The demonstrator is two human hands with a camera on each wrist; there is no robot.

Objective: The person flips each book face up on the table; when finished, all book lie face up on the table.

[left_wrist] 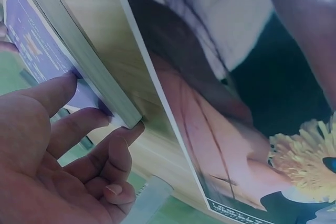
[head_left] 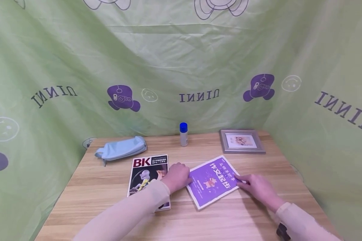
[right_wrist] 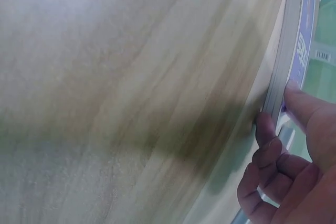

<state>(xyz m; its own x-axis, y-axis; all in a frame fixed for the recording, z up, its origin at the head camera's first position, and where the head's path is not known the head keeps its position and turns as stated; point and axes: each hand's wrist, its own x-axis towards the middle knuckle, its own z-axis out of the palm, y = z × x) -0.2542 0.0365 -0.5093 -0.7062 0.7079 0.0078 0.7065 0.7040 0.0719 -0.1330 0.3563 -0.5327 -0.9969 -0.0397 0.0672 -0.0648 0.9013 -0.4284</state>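
Note:
A purple-covered book [head_left: 209, 182] lies at a slant between both hands, over the middle right of the table. At its left edge, my left hand [head_left: 177, 175] pinches it, thumb on the cover and fingers along the side, as the left wrist view shows. My right hand [head_left: 256, 189] grips the opposite edge, its thumb pressing the cover and a fingertip at the page block [right_wrist: 278, 72]. Whether the book is raised off the table, I cannot tell. Beneath the left forearm sits a BK magazine [head_left: 140, 175] with a dark picture cover, partly hidden by the hand and sleeve.
Behind the magazine is a light blue pencil case [head_left: 120, 149]. A white bottle with a blue cap [head_left: 183, 135] stands upright near the back edge. To its right lies a silver photo frame [head_left: 242, 141]. Green printed curtain [head_left: 169, 67] surrounds the wooden table [head_left: 87, 194].

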